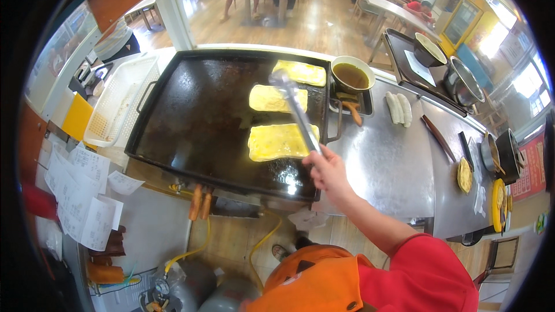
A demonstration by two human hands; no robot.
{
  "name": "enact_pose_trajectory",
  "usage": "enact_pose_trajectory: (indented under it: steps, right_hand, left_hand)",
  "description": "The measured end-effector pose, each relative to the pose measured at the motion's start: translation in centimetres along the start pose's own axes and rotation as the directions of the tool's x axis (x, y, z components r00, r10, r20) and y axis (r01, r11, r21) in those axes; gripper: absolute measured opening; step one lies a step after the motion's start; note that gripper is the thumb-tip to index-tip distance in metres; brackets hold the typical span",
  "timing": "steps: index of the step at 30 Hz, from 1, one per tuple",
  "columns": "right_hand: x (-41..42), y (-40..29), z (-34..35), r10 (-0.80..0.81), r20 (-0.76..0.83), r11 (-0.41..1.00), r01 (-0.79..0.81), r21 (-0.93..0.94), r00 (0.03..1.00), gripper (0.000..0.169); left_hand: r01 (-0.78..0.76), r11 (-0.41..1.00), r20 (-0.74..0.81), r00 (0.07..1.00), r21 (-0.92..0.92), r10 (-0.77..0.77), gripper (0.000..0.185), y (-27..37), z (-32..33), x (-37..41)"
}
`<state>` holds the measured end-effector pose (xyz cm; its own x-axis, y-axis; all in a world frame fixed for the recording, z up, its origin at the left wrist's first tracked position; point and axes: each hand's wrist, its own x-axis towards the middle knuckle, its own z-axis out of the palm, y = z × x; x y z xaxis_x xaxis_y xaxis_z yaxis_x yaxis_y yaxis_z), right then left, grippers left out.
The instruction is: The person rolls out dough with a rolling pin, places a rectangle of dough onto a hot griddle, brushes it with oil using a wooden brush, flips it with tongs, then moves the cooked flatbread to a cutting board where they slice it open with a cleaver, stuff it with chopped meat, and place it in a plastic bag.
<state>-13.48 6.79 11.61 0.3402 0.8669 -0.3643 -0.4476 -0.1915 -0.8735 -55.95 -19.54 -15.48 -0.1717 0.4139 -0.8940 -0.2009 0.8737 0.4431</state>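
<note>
My right hand [330, 174] grips metal tongs [303, 117] that reach over the right part of a black griddle [190, 121]. The tongs' blurred head hangs between two flat yellow dough pieces, the far one [303, 73] and the middle one [264, 98]; whether it touches either, I cannot tell. A third, larger piece [277, 142] lies nearest me, partly beneath the tongs' handle. Beyond the griddle's right edge stands a bowl of yellowish oil [350, 76], with a wooden-handled tool [353, 110] beside it. My left hand is out of view.
Right, a steel counter [390, 164] bears white dough rolls [399, 109], a rolling pin [438, 138] and a flatbread [465, 175]. A white plastic basket [123, 99] stands left. Wooden handles [196, 203] stick out below the griddle, near yellow hoses and gas cylinders [234, 294]. People sit beyond.
</note>
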Motion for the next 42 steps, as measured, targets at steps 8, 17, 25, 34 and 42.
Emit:
enact_pose_trajectory:
  steps: [8,17,25,34,42]
  right_hand:
    - [6.8,-1.0,-3.4,0.232,-0.138,0.821,-0.118,0.558,0.963,0.015]
    - [9.3,-2.4,-0.2,-0.205,-0.164,0.935,0.242,0.258,0.965,0.022]
    - [8.9,-3.8,2.8,-0.187,0.054,0.974,0.192,-0.124,0.981,0.037]
    - [9.6,-7.5,-7.7,-0.206,0.379,0.261,0.424,-0.867,0.902,0.052]
    - [9.2,-8.4,-8.8,-0.154,0.519,0.044,0.530,-0.847,0.841,0.052]
  left_hand:
    - [-0.001,1.000,-0.014,1.000,0.005,0.001,0.033,0.1,1.5,-0.3]
    - [0.009,1.000,-0.040,0.999,-0.003,-0.009,0.033,0.1,2.9,-1.1]
    - [0.021,1.000,-0.028,0.999,-0.007,-0.021,0.034,0.2,5.0,-0.7]
    - [0.026,1.000,-0.023,0.999,-0.014,-0.026,0.034,0.2,6.8,-1.1]
    - [0.026,1.000,-0.016,1.000,-0.009,-0.026,0.034,0.4,8.3,-1.5]
